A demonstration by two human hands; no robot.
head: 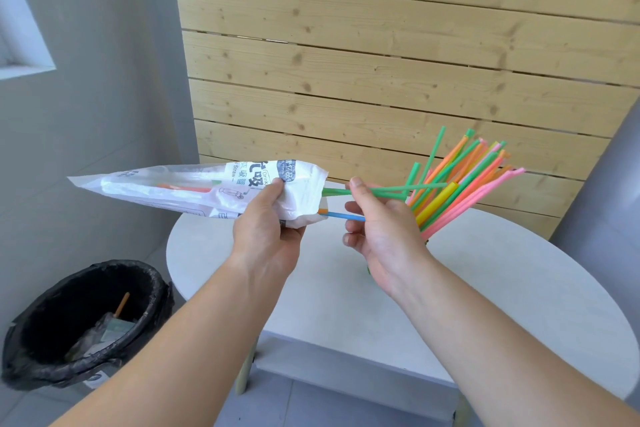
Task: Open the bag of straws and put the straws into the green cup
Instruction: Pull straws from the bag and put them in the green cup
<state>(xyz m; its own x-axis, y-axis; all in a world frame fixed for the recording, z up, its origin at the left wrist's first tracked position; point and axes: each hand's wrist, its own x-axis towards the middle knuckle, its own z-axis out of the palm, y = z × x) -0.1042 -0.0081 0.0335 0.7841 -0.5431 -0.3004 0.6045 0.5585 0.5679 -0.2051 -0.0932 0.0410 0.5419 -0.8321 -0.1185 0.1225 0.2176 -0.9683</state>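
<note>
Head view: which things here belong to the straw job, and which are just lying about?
In the job: bag, gripped by the left hand; green straws pinched by the right hand; blue straw poking from the bag; straw bundle standing behind the right hand; green cup, mostly hidden.
Lying about: black-lined bin; white table; wooden slat wall.

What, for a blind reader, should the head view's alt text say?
The left hand grips an opened white straw bag while the right hand pinches green straws poking from its mouth. Behind, a bunch of coloured straws fans above a round white table; a black-lined bin stands lower left.
</note>
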